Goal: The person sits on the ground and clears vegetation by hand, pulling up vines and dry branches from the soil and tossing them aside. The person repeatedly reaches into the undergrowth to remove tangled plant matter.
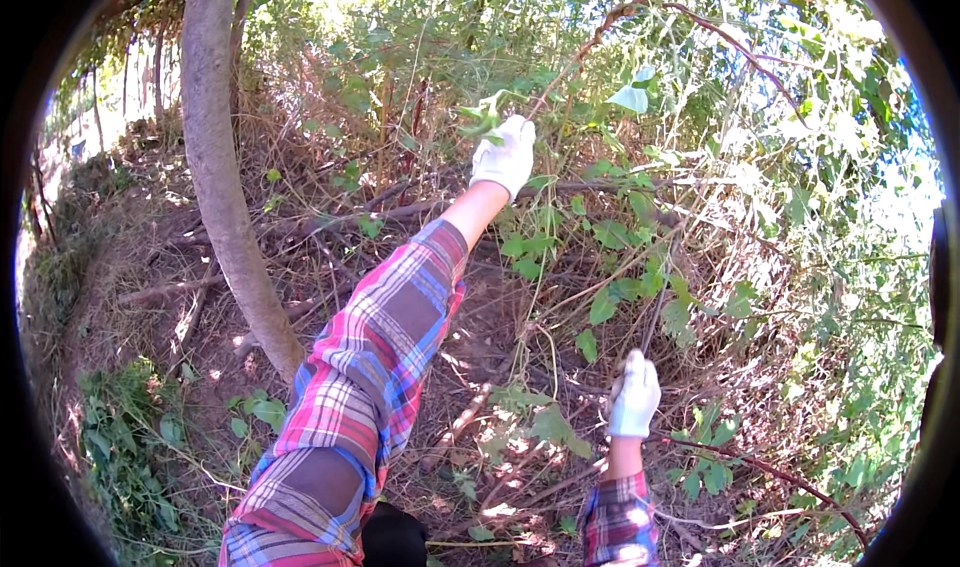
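My left hand (506,154), in a white glove, reaches far out at the upper middle. Its fingers are closed around a vine stem with green leaves (484,117) at the fist. From that fist a reddish-brown vine (581,53) arches up and over to the right. Lower right, my right hand (635,398), gloved in white too, is closed at the edge of the brush. A thin greyish stick-like thing (660,304) runs upward from its fingers; whether it is a stem or a tool cannot be told. Leafy green vines (611,297) hang between the hands.
A smooth, curved tree trunk (217,154) rises on the left, close to my left sleeve. Fallen branches (405,211) cross the sloping ground. Dense brush (825,304) fills the right side. A reddish stem (780,469) bends across the lower right.
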A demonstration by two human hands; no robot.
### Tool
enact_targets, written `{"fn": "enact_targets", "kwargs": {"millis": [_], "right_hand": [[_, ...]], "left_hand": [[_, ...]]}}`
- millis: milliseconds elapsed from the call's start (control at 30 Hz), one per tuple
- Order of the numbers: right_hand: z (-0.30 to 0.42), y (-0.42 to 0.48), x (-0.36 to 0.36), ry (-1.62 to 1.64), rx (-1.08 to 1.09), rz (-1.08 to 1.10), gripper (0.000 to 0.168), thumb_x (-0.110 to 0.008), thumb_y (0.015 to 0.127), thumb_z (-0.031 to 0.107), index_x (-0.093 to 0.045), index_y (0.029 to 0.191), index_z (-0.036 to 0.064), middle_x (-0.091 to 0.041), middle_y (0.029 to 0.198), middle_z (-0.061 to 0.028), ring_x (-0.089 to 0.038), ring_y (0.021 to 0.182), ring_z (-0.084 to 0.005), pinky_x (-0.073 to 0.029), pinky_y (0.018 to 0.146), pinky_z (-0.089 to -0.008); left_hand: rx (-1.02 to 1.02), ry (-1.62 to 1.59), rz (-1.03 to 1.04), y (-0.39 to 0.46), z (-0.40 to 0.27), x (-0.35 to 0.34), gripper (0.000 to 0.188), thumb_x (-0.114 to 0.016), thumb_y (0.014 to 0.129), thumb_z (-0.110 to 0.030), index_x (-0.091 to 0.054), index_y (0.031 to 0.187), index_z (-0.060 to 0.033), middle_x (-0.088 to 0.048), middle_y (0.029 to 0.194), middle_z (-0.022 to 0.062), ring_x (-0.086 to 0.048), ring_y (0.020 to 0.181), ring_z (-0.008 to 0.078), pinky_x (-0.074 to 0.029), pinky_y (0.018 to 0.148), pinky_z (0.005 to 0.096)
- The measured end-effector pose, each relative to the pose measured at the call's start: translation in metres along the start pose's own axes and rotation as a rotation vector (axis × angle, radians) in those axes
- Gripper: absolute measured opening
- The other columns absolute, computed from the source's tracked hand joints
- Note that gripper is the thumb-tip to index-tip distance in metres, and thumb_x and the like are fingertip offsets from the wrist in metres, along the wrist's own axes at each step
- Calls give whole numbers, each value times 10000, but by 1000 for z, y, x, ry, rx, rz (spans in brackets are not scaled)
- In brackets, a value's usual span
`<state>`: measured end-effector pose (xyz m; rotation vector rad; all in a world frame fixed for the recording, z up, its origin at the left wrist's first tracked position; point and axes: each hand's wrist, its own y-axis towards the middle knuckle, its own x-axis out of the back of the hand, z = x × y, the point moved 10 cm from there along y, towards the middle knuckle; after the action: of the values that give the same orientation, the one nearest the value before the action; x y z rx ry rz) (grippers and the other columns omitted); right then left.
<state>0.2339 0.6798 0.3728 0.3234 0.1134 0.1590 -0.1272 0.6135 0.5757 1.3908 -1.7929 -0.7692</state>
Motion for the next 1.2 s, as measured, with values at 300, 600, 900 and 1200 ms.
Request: {"fn": "enact_targets", "kwargs": {"millis": [300,600,900,1200], "right_hand": [[150,76,-133,-599,659,91,283,-516,887,374,-596,867,104,-584,666,-159,-568,577,-323,-441,561,-401],[87,160,-120,-1111,404,70,504,-312,910,523,-567,965,92,-601,956,-244,-558,919,-435,-433,795,-490],[133,147,-118,-987,1079,15,222,-471,922,283,-574,908,86,-599,742,-183,-594,736,-354,-451,619,-405],[138,108,-112,-1003,491,-1,468,-377,899,514,-562,883,84,-609,815,-242,-564,826,-439,-428,744,-488]], "left_hand": [[-38,67,321,-70,17,-36,316,-436,910,-324,-579,985,-53,-626,884,198,-593,846,378,-465,743,439],[0,153,394,-83,38,-58,266,-425,910,-309,-548,862,-78,-613,766,199,-586,750,406,-454,659,488],[9,92,443,-99,12,-76,270,-406,919,-305,-551,886,-80,-613,794,193,-581,779,403,-455,680,475],[8,159,530,-118,15,-90,273,-428,910,-314,-552,884,-72,-621,822,195,-589,786,400,-457,688,471]]}}
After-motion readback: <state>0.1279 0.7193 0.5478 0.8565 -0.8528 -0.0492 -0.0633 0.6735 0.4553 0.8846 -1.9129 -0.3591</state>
